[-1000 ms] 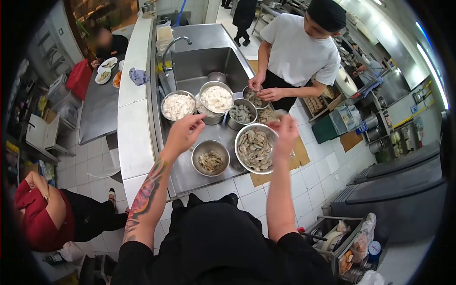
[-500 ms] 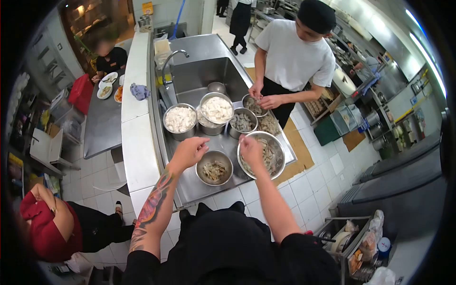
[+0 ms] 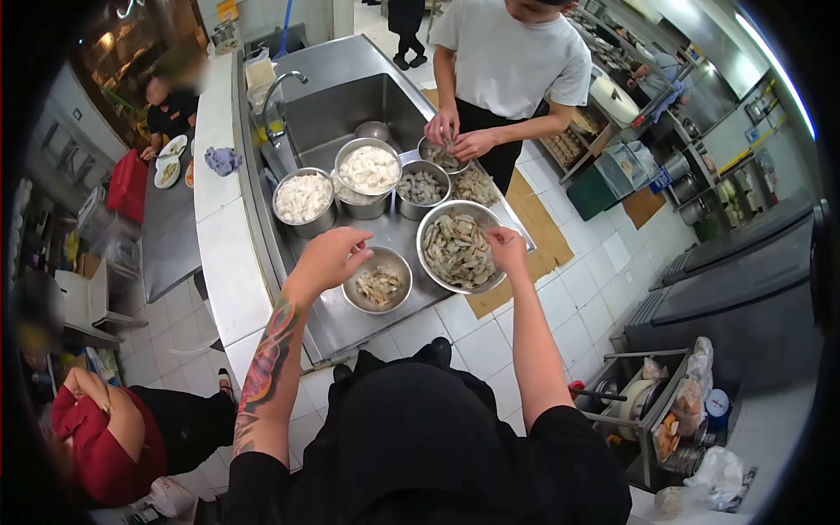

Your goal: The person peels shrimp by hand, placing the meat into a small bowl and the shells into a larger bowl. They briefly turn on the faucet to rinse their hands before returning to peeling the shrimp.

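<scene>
My left hand (image 3: 328,258) hovers over the left rim of a small steel bowl (image 3: 377,281) that holds shrimp shells, fingers loosely apart and nothing seen in them. My right hand (image 3: 506,248) is at the right rim of a large steel bowl (image 3: 457,248) full of raw grey shrimp, fingertips pinched on what looks like one shrimp. Both bowls stand on the steel counter (image 3: 337,324) in front of me.
Behind are two bowls of white peeled pieces (image 3: 303,199) (image 3: 369,169), a bowl of grey shrimp (image 3: 422,187), and the sink (image 3: 350,109) with its faucet (image 3: 278,87). A co-worker's hands (image 3: 459,138) work over another bowl. A person in red (image 3: 96,433) crouches lower left; a cart (image 3: 647,411) stands lower right.
Both hands came down from chest height. My right hand dipped into the large shrimp bowl and drew back to its right rim; my left hand stayed over the small bowl.
</scene>
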`<state>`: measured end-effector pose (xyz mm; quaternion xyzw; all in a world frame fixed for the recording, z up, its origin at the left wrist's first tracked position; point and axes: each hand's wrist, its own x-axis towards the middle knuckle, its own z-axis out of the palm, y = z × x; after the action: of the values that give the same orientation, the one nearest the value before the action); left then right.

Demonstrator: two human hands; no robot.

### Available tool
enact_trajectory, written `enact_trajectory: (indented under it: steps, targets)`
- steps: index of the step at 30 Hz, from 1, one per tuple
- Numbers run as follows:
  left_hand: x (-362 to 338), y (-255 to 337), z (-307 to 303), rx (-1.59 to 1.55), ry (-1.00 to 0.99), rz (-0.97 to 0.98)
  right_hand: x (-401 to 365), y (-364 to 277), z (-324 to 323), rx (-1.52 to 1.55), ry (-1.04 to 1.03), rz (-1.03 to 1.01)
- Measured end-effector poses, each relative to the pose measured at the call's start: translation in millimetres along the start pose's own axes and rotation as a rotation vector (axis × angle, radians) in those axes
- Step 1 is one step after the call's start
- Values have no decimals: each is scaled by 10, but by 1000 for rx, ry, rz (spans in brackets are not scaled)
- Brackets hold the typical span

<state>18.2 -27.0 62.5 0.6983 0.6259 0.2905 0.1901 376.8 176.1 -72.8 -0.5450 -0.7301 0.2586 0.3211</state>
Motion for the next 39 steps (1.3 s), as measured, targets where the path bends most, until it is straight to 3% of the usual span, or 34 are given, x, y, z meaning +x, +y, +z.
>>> enact_trajectory:
  steps: [1,5,7,8,11,12,15,17,22,24,26,28,29,31,32,34,35,37,39]
  targets:
    - [-6,16,2,2,-45,35,-15,68,-10,-152,-113,-27]
    - [-13,-32,85,-43,-92,23,-133,237,81,-263,-312,-21]
    - [-36,-231,219,11,-33,15,-227,169,279,-352,-304,-199]
    - [-40,-324,243,8,-34,18,-278,129,352,-355,-303,-197]
    - [-53,-475,270,68,-185,-67,-390,-46,527,-617,-464,-417]
    - [-55,-492,267,23,-170,-84,-378,-75,554,-614,-462,-426]
    - [-40,-533,295,-5,-148,-83,-261,-225,620,-899,-663,-189]
    - [-68,-609,353,30,-140,-53,-254,-497,476,-898,-662,-160]
    - [-123,-501,300,39,-128,-96,-268,-425,416,-864,-554,-230]
    - [-116,-478,276,24,-158,-111,-225,-280,408,-792,-585,-121]
    - [-108,-519,314,1,-158,-121,-189,-117,373,-678,-514,-138]
    - [-112,-518,310,-4,-147,-113,-136,-27,336,-218,-552,238]
    - [-118,-520,302,-8,-137,-107,-115,100,338,-217,-552,237]
    - [-122,-525,288,-22,-141,-112,-126,295,340,276,-368,338]
    - [-119,-524,299,-41,-148,-113,-140,359,353,279,-363,346]
    - [-103,-577,344,-41,-146,-99,-216,389,315,360,-134,100]
    - [-84,-596,384,-43,-137,-88,-278,149,230,281,-78,73]
    - [-53,-574,374,-54,-164,-63,-393,-486,12,282,-38,-5]
    - [5,-523,390,-53,-182,-45,-343,-534,161,329,-17,-109]
